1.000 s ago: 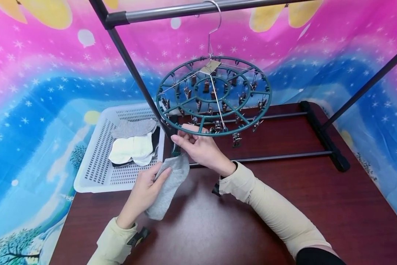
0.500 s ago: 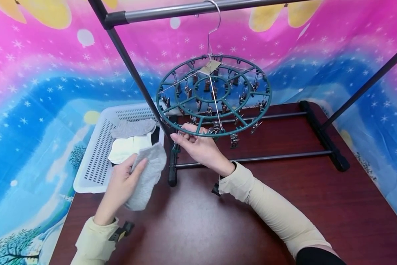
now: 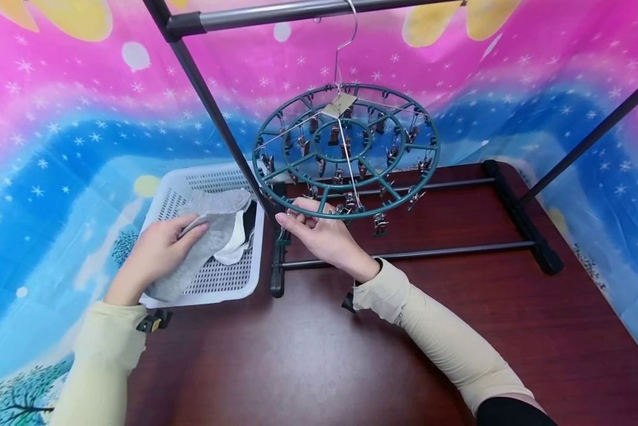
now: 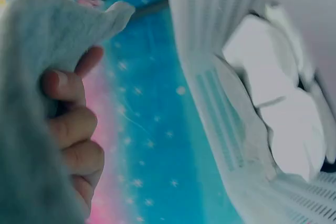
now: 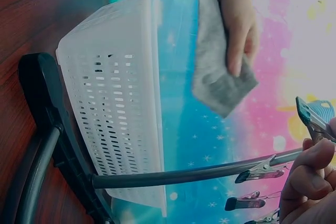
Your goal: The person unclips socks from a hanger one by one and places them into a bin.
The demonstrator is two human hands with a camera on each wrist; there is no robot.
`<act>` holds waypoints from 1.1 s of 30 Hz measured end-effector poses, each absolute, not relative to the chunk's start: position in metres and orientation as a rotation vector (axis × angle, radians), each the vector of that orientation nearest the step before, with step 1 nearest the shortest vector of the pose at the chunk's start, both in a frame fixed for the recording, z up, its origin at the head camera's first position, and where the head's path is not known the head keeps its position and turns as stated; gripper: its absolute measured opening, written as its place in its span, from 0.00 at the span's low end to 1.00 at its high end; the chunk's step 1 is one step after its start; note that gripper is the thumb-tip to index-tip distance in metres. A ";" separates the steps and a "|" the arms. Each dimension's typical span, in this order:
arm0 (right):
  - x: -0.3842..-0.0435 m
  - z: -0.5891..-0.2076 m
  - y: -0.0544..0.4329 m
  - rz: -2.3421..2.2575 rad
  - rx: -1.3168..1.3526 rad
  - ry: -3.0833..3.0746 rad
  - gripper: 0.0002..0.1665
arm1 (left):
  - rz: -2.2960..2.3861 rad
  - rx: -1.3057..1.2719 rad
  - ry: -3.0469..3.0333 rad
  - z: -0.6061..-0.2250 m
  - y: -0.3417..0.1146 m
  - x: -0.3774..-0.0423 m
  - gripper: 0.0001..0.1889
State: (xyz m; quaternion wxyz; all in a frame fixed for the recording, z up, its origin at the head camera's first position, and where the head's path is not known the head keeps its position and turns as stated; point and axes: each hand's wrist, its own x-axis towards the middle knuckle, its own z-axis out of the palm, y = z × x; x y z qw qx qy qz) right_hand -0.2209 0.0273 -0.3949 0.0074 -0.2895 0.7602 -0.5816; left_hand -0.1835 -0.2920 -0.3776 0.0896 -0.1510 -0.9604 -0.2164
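A grey sock (image 3: 207, 242) is held in my left hand (image 3: 156, 251), between thumb and fingers, above the white basket (image 3: 223, 278). The left wrist view also shows this sock (image 4: 58, 30), blurred and close. In the basket lie a white sock (image 3: 234, 242), another grey sock (image 3: 223, 200) and something black. My right hand (image 3: 324, 236) is raised at the front left rim of the round green clip hanger (image 3: 325, 194). It pinches a clip (image 5: 310, 116), whose grip end is partly hidden by the fingers. Several other clips hang from the hanger with nothing in them.
The hanger hooks over the top bar (image 3: 276, 16) of a dark metal rack. A rack post (image 3: 207, 100) stands beside the basket, and a lower bar (image 3: 457, 251) runs low across the reddish-brown table (image 3: 308, 355). A patterned cloth (image 3: 58, 148) hangs behind.
My left hand has carried the grey sock leftward, away from the clip and over the basket. The right hand has stayed at the clip.
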 end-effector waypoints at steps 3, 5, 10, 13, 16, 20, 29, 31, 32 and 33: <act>-0.221 -0.395 0.028 -1.823 -0.901 2.360 0.13 | -0.584 -0.502 -2.928 -0.377 -0.298 -0.198 0.10; -0.221 -0.395 0.028 -1.825 -0.893 2.351 0.12 | -0.556 -0.522 -2.968 -0.377 -0.302 -0.207 0.09; -0.222 -0.395 0.029 -1.827 -0.886 2.338 0.12 | -0.468 -0.541 -3.080 -0.378 -0.311 -0.229 0.11; -0.222 -0.395 0.029 -1.822 -0.890 2.333 0.12 | -0.422 -0.593 -3.144 -0.381 -0.313 -0.241 0.14; -0.222 -0.394 0.029 -1.826 -0.881 2.321 0.12 | -0.395 -0.656 -3.196 -0.388 -0.313 -0.253 0.15; -0.222 -0.394 0.029 -1.828 -0.860 2.305 0.11 | -0.366 -0.737 -3.232 -0.398 -0.307 -0.267 0.11; -0.223 -0.395 0.029 -1.795 -0.868 2.305 0.11 | -0.247 -0.743 -3.303 -0.414 -0.293 -0.283 0.13; -0.223 -0.396 0.029 -1.802 -0.867 2.295 0.10 | -0.190 -0.705 -3.323 -0.416 -0.293 -0.286 0.17; -0.223 -0.396 0.028 -1.807 -0.866 2.286 0.10 | -0.151 -0.682 -3.333 -0.417 -0.292 -0.287 0.19; -0.223 -0.396 0.028 -1.812 -0.863 2.280 0.10 | -0.110 -0.661 -3.342 -0.417 -0.292 -0.289 0.20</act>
